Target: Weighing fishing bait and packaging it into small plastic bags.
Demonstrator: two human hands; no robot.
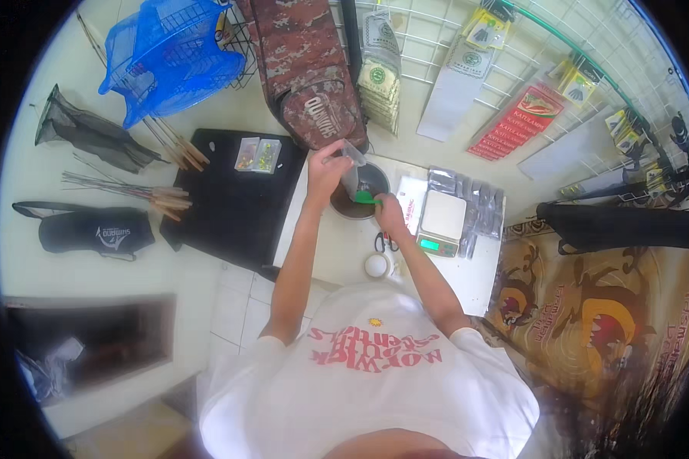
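My left hand (325, 175) holds up a clear plastic bag (351, 166) by its upper part, over a round metal pot (383, 179) of dark brown material (344, 202). A green scoop (366, 198) is gripped in my right hand (390, 215), its head at the low end of the bag, within the pot's rim. Whether the scoop holds anything cannot be told. Right of the pot lies a white packet (411, 198) with red writing, beside a digital scale (443, 215) with a lit display. Small filled plastic packets (482, 206) lie in rows around the scale's far and right sides.
Scissors (386, 242) and a round white object (376, 265) are on the white table (333, 258) near me. An open compartment box (258, 155) sits on a black surface (229, 212) to the left. A camouflage bag (310, 74) stands behind the pot. Packets hang on a wire rack (430, 34).
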